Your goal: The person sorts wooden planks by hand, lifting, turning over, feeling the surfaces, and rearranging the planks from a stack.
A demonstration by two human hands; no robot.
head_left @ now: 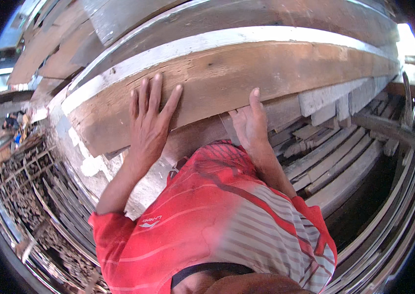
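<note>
A long brown wooden plank (pixel 286 68) with a worn, rough surface stretches across in front of me. My left hand (pixel 148 115) rests on its face toward the left end, fingers spread and nothing grasped. At the near edge, around the middle, my right hand (pixel 250 120) grips the plank with the thumb up against the face. The fingers of that hand curl under the edge and are partly hidden.
Behind the plank, more boards (pixel 202 22) lean or lie stacked. Loose timber (pixel 335 161) is piled on the right, beside a crossing beam (pixel 384 126). Left, many small wood pieces (pixel 26 196) fill a rack. A pale, patchy surface (pixel 92 166) lies below the plank.
</note>
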